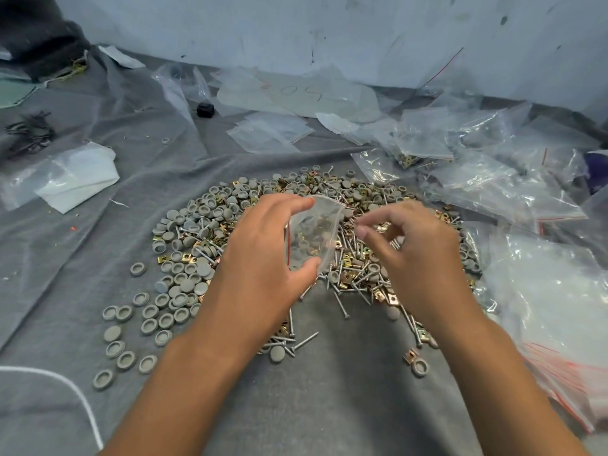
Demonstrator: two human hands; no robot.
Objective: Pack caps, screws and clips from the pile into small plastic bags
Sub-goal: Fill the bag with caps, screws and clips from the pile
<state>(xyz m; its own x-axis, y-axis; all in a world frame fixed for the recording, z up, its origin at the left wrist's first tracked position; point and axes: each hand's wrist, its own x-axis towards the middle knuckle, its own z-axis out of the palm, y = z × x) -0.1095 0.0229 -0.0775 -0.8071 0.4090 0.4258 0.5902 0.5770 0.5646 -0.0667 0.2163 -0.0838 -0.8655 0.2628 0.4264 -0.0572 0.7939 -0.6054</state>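
Left hand [263, 238] gripped small clear plastic bag [312, 235], mouth toward right hand [411, 245]; right grip pinched, contents unclear (maybe screw), just beside mouth.

Left hand [263, 248] grips bag [312, 232] above the pile [230, 225], which lies on the cloth [329, 406]. Right hand [411, 251] just right of the grip, fingers curled near the bag's mouth. Below and behind the grip — caps [184, 278], screws [355, 281], clips [348, 258] mixed. Loose caps spread left and nearer. Stack of bags [559, 324] well right of the grip; flat bags [273, 130] beyond it. Cord [75, 396] far left, nearer.
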